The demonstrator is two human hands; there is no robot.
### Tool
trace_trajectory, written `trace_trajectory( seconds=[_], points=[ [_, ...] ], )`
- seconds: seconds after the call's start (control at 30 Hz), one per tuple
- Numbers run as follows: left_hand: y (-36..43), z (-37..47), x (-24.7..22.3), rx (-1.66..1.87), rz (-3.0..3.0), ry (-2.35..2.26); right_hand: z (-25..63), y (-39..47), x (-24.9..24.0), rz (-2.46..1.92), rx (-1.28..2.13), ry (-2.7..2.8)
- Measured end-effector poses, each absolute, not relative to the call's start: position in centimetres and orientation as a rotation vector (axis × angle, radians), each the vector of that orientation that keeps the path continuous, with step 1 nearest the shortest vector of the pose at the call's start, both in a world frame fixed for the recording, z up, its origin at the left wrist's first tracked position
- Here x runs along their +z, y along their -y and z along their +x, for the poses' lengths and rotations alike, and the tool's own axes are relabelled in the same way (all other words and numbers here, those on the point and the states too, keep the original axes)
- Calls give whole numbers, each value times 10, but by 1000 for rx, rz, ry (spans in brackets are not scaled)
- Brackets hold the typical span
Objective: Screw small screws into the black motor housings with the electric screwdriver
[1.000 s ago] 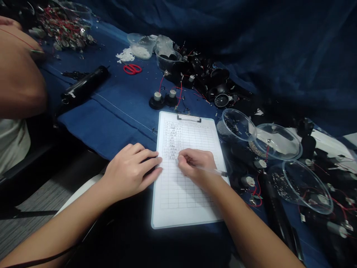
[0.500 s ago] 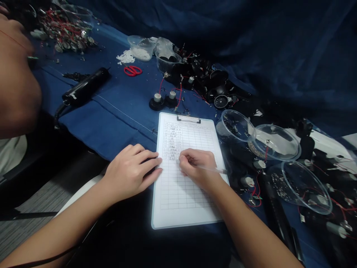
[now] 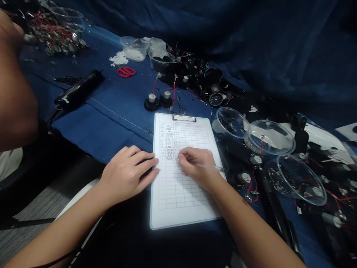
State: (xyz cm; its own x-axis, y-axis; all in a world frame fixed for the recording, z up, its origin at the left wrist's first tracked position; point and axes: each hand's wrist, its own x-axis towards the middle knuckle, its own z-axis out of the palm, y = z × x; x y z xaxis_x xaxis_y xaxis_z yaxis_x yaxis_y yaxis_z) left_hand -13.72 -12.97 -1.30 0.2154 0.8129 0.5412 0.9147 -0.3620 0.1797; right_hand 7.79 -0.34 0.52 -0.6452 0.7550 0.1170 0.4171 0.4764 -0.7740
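A clipboard [image 3: 181, 219] with a printed table sheet [image 3: 174, 186] lies in front of me, its metal clip at the far edge. Handwriting fills upper rows of the left columns. My right hand [image 3: 198, 165] is closed around a clear pen [image 3: 210, 167] and rests on the sheet, the pen's tip hidden by the fingers. My left hand [image 3: 129, 171] lies flat with its fingers a little apart, fingertips on the clipboard's left edge, holding nothing.
Beyond the clipboard stand two black round parts with motors [image 3: 152, 100]. Red scissors [image 3: 126, 72] and a black cylindrical tool [image 3: 79, 91] lie at left. Clear tubs [image 3: 301, 180] and wired motors are at right. Another person's arm [image 3: 18, 89] reaches in at far left.
The whole view has shifted slightly, so table items appear further left. My right hand with the pen has moved slightly rightward across the sheet. My left hand keeps its place on the clipboard's edge.
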Motion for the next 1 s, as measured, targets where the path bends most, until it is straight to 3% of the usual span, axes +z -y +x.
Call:
trace_trajectory(
  seconds=[1.0],
  points=[
    [130, -138, -13, -845, -2312, 1653, 80, 4, 4, -1029, 1032, 2210]
  ],
)
